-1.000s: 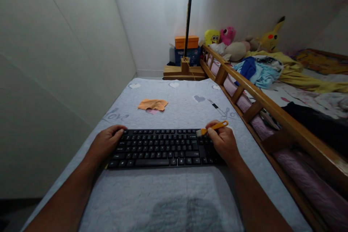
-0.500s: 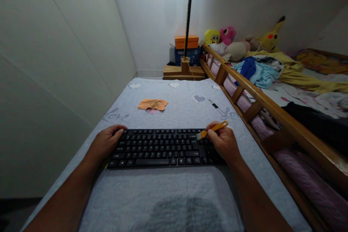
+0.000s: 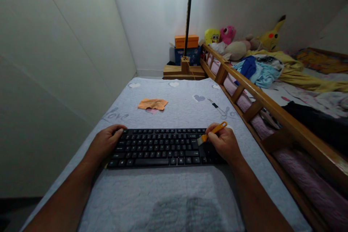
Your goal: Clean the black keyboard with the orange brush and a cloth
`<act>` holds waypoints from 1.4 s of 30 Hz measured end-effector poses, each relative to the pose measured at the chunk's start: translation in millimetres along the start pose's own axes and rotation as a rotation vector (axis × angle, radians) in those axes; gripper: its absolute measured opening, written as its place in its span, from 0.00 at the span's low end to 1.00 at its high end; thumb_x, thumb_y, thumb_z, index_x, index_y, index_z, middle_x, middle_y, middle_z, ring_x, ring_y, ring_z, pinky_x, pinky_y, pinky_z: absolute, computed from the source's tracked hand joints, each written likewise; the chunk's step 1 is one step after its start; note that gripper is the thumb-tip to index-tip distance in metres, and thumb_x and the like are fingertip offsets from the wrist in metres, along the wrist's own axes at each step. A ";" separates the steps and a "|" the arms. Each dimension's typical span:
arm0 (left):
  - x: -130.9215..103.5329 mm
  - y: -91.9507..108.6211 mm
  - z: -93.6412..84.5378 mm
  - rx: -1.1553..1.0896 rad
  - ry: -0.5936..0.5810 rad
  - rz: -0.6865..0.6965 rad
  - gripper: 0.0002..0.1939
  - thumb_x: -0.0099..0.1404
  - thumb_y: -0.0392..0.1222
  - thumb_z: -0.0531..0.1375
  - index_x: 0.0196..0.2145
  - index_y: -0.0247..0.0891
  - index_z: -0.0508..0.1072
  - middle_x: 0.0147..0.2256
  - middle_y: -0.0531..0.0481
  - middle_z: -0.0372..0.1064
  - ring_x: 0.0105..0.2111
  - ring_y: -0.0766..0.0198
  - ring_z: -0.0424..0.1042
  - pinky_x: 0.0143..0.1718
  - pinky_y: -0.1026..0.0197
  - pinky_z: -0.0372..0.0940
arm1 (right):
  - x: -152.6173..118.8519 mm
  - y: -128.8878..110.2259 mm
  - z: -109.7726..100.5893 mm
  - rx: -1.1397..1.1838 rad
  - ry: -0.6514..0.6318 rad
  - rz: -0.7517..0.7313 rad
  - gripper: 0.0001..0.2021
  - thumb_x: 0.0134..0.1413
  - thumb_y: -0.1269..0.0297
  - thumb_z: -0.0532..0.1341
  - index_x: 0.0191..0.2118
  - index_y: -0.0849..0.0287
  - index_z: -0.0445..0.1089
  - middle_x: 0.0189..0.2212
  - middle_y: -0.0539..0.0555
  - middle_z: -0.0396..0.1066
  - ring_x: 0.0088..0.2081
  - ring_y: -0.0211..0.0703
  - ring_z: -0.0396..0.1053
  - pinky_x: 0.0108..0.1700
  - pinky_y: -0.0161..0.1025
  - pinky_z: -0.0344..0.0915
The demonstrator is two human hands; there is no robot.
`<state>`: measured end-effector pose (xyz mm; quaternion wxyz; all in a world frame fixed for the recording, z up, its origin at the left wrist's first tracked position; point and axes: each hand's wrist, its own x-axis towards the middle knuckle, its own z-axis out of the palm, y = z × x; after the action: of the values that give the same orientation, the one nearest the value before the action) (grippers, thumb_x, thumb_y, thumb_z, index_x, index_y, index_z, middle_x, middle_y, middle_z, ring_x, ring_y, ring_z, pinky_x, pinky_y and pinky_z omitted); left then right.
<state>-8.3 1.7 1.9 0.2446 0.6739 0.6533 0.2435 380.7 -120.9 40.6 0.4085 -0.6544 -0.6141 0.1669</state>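
Yellow and small, the brush (image 3: 218, 128) is pinched in the right hand (image 3: 225, 144), over the right part of the black keyboard (image 3: 157, 148). Its bristles have slid a bit toward the person, so they seem to reach other keys. They point left and near; the handle slants far and right. The keyboard lies sideways between the quilt's (image 3: 122, 195) side edges, left hand (image 3: 104, 143) gripping its left end.

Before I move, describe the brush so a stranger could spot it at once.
On the pale blue cover, find the long black keyboard. Over its right part, the right hand holds the small brush, pale bristles pointing down-left. Its stiff yellow-orange handle, with a hole at the end, distinguishes it from the flat orange cloth beyond.
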 end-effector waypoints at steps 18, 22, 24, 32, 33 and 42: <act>-1.8 -3.1 2.7 -0.036 0.003 -0.012 0.19 0.60 0.56 0.55 0.38 0.42 0.78 0.34 0.49 0.79 0.36 0.53 0.76 0.33 0.60 0.67 | -1.5 1.3 -5.5 0.092 -0.034 0.026 0.07 0.47 0.67 0.55 0.26 0.58 0.71 0.18 0.48 0.68 0.22 0.39 0.65 0.26 0.34 0.59; -0.6 -3.1 2.0 -0.013 -0.003 -0.003 0.19 0.59 0.55 0.55 0.38 0.42 0.78 0.35 0.49 0.79 0.37 0.52 0.76 0.35 0.59 0.67 | -1.3 -1.6 -3.5 0.023 0.018 -0.011 0.07 0.52 0.65 0.56 0.30 0.58 0.72 0.22 0.49 0.71 0.25 0.41 0.68 0.29 0.35 0.62; 0.2 -3.4 1.6 -0.004 0.000 0.000 0.19 0.59 0.54 0.55 0.37 0.42 0.79 0.35 0.48 0.79 0.37 0.52 0.76 0.36 0.59 0.67 | -1.7 -3.3 -2.2 -0.004 0.002 -0.025 0.07 0.52 0.66 0.56 0.30 0.58 0.71 0.22 0.49 0.71 0.25 0.41 0.68 0.29 0.35 0.61; -0.2 -4.2 1.7 -0.007 0.006 -0.014 0.19 0.59 0.55 0.55 0.38 0.42 0.79 0.34 0.49 0.79 0.36 0.53 0.76 0.34 0.59 0.67 | -4.0 -1.9 -3.1 0.027 -0.142 -0.019 0.07 0.45 0.70 0.54 0.24 0.57 0.69 0.19 0.48 0.67 0.24 0.39 0.64 0.26 0.34 0.57; -0.2 -4.1 1.7 -0.012 0.004 -0.015 0.20 0.59 0.55 0.54 0.39 0.42 0.79 0.34 0.49 0.79 0.36 0.53 0.76 0.34 0.59 0.67 | -4.2 -2.0 -3.7 0.033 -0.153 -0.020 0.07 0.44 0.70 0.54 0.24 0.57 0.69 0.18 0.48 0.67 0.24 0.39 0.64 0.26 0.34 0.57; 0.7 -3.6 1.1 0.006 -0.008 -0.002 0.19 0.59 0.55 0.55 0.37 0.43 0.79 0.34 0.49 0.79 0.36 0.52 0.76 0.35 0.59 0.67 | -5.7 -5.5 -7.1 0.118 -0.236 0.030 0.05 0.39 0.70 0.54 0.21 0.58 0.66 0.16 0.46 0.62 0.20 0.35 0.58 0.22 0.32 0.52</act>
<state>-10.3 2.4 -1.3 0.2453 0.6751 0.6535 0.2385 381.0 -129.1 47.3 0.3685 -0.6142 -0.6372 0.2846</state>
